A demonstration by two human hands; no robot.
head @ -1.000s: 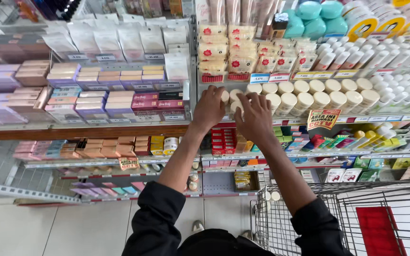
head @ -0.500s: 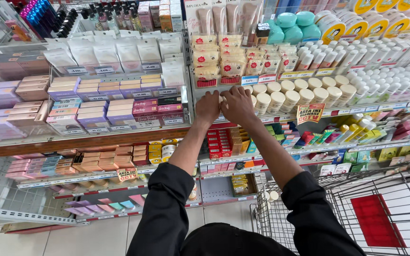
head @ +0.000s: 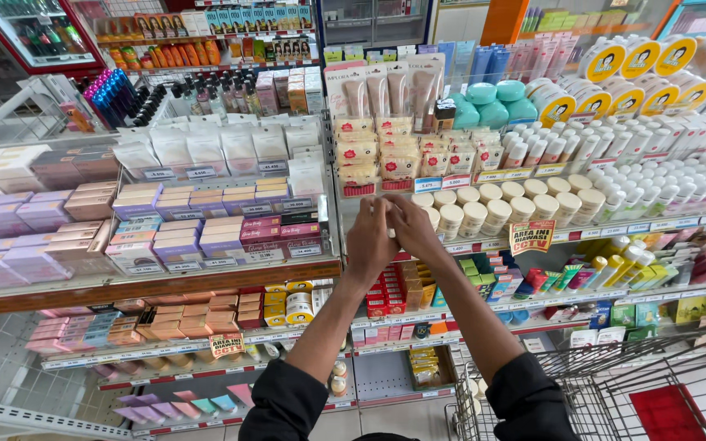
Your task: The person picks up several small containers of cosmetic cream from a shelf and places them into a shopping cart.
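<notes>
My two hands meet at the centre of the frame, raised in front of a shop shelf. My left hand (head: pixel 372 238) and my right hand (head: pixel 413 229) press close together, fingers curled inward around something small and pale between them. It is mostly hidden by my fingers, so I cannot tell what it is or whether my grip on it is firm.

Just behind my hands, running toward the right of the frame, stands a row of cream-coloured round jars (head: pixel 496 211) on a shelf edge (head: pixel 582 231) with price tags. A red and yellow warning sign (head: pixel 531 237) hangs from that edge, just right of my right hand. Above the jars, in the upper centre, are stacked small beige packets (head: pixel 386 159) and teal jars (head: pixel 496 96). White tubes (head: pixel 655 143) fill the upper right.

To the left of my hands, lilac and pink boxes (head: pixel 181 233) lie in flat stacks. Below my hands sit small red boxes (head: pixel 387 290). At the lower right corner is a wire shopping trolley (head: pixel 614 392). My sleeves (head: pixel 288 404) are black.
</notes>
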